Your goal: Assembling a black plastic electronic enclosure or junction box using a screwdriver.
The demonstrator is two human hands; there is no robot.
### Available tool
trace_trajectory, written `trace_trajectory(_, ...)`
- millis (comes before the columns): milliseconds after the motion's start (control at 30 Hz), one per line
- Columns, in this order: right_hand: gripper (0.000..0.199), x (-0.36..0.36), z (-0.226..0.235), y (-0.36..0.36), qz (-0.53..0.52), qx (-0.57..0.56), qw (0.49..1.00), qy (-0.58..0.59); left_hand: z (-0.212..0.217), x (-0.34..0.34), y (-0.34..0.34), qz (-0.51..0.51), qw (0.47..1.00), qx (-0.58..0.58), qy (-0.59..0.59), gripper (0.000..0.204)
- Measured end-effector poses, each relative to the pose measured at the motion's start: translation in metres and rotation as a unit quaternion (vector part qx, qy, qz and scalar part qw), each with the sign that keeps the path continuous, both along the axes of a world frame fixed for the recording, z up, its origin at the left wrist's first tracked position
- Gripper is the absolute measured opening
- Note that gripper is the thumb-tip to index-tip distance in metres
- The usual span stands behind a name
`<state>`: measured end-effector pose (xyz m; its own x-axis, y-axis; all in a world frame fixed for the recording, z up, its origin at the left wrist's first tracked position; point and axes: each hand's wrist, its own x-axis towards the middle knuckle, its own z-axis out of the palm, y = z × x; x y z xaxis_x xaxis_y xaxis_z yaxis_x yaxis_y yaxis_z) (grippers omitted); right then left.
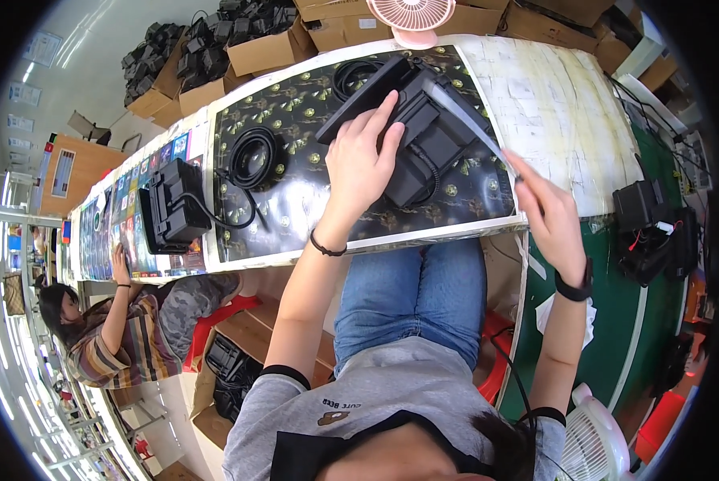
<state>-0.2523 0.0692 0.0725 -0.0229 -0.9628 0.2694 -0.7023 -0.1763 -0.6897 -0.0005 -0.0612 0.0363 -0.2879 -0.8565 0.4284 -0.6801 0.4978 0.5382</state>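
Note:
A black box-shaped electronic device [424, 168] with a flat dark panel [371, 96] lies on the table in front of me. My left hand [363, 152] rests on the panel, its fingers stretched over it and the thumb apart. Closed fingers of my right hand [545, 204] grip the dark end of a long, flat, pale blade-like tool [465, 114]. The tool slants up and to the left, its far end over the device; whether it touches is unclear. A black cable [430, 172] curves along the device's lower right side.
Left on the table are a coiled black cable [252, 158] and a similar black device [173, 207]. A pink fan [412, 18] stands at the far edge. A co-worker [127, 329] sits at left. Black parts [646, 224] lie on the green surface [584, 337] at right.

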Motion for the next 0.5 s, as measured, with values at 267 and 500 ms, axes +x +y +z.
trace_trajectory(267,0.036,0.000,-0.019,0.020,0.027,0.007,0.992,0.119,-0.002,-0.003,0.001,0.012,0.999,-0.008,0.037,0.040)
trace_trajectory(500,0.047,0.026,-0.026,0.031,-0.037,-0.086,0.957,0.276,-0.001,-0.004,0.005,0.035,0.998,0.024,0.036,0.041)
